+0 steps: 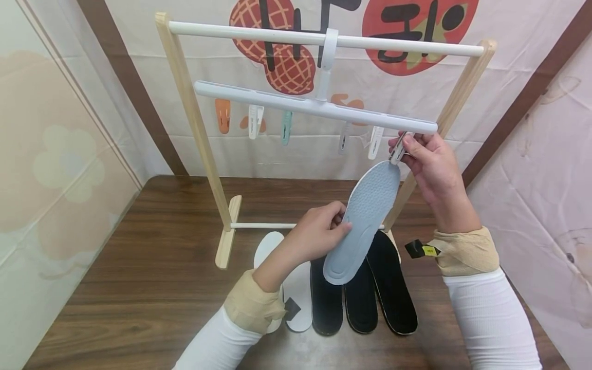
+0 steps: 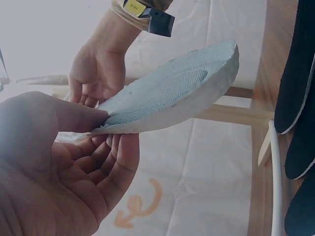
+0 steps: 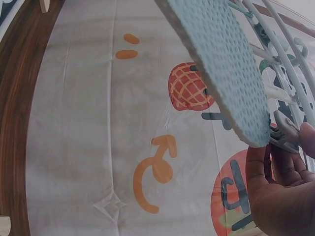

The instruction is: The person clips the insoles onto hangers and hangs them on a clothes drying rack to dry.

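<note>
A light blue insole point(image 1: 367, 216) slants below the right end of a white clip hanger point(image 1: 277, 104). My left hand point(image 1: 319, 231) pinches its edge near the middle, thumb on the blue textured face, fingers behind, as the left wrist view shows with the insole point(image 2: 172, 93). At the upper tip, my right hand point(image 1: 432, 159) holds a grey clothespin point(image 1: 399, 149) between thumb and fingers. In the right wrist view the clothespin point(image 3: 285, 132) meets the insole's tip; whether its jaws have closed on the insole I cannot tell.
Several other pegs, such as an orange one point(image 1: 223, 116), hang from the hanger, which hooks over the top rod point(image 1: 393, 45) of a wooden rack. Black insoles point(image 1: 393, 288) and white insoles point(image 1: 298, 295) lie in a row on the brown table point(image 1: 139, 288) below.
</note>
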`<state>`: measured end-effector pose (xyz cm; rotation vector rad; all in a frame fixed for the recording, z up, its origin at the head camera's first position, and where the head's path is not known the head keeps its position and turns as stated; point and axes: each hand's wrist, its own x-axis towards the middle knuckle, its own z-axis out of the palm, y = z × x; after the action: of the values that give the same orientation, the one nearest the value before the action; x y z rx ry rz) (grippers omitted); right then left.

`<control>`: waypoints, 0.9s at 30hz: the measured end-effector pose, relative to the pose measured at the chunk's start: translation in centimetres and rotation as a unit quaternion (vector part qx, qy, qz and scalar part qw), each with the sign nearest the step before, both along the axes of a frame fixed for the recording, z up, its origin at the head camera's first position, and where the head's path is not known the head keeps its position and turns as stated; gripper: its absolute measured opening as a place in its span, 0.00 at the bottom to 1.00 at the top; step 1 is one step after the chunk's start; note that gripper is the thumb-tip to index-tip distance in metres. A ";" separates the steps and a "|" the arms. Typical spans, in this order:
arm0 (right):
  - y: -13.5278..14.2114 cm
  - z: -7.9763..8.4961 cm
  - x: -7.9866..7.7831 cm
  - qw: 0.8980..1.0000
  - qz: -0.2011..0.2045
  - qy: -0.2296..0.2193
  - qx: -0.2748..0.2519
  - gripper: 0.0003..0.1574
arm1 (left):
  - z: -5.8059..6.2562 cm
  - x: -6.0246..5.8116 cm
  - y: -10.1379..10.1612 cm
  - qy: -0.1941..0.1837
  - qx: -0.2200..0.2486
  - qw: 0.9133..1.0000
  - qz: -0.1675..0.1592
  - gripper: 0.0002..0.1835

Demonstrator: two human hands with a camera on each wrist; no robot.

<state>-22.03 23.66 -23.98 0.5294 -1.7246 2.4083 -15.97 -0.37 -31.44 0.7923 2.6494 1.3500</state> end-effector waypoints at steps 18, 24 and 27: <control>0.3 0.0 -0.1 1.000 -0.001 -0.004 0.012 0.09 | 0.1 -0.2 1.0 -0.006 0.012 1.000 0.002 0.10; 0.3 0.0 -0.1 1.000 0.002 -0.002 0.020 0.10 | 0.2 -0.3 1.3 0.009 0.010 1.000 0.008 0.10; 0.3 -0.1 -0.1 1.000 0.004 0.001 0.024 0.10 | 0.2 -0.3 1.4 0.011 0.012 1.000 0.009 0.10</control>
<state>-22.11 23.98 -24.05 0.5439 -1.7862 2.3769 -16.27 0.99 -31.21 0.7932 2.6668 1.3890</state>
